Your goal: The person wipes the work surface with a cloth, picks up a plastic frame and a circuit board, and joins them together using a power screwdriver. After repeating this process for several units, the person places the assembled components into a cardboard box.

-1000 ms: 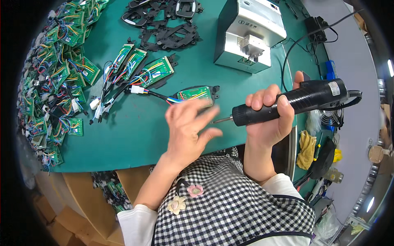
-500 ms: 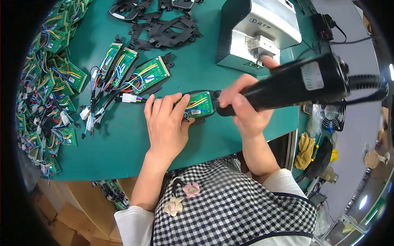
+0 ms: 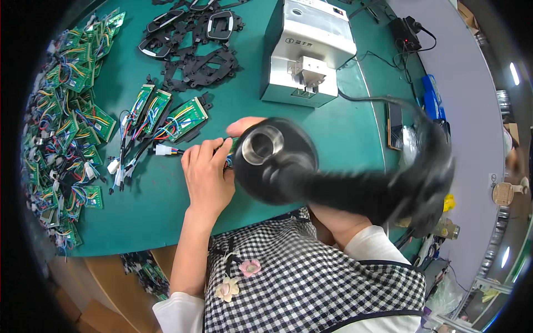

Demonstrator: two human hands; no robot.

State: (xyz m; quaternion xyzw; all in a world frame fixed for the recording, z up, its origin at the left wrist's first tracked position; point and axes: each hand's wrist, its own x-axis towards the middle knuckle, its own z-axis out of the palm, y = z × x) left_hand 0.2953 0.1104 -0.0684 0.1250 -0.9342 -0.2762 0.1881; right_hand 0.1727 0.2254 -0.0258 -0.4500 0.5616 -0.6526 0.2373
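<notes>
My left hand (image 3: pixel 206 180) lies over the left end of a green circuit board (image 3: pixel 232 146), its fingers bent and pressed on it, thumb at the near side. A black corded power screwdriver (image 3: pixel 277 188) stands over that board and hides most of it; its round back end with a metal ring faces up. My right hand (image 3: pixel 244 125) is wrapped round the tool, with only a fingertip and the wrist side showing. The tool's tip is hidden. A white connector (image 3: pixel 165 150) on wires sticks out left of my left hand. Three wired boards on black brackets (image 3: pixel 189 117) lie beyond it.
A heap of wired green boards (image 3: pixel 72 125) covers the table's left side. Black plastic frames (image 3: pixel 208 69) are piled at the back. A silver machine (image 3: pixel 316 39), apparently a screw feeder, stands back right. The tool's thick black cable (image 3: pixel 430 161) hangs blurred at right.
The screwdriver has swung from lying nearly level at the board's right end to standing upright over the board. My right hand has moved left with it. My left hand still holds the board.
</notes>
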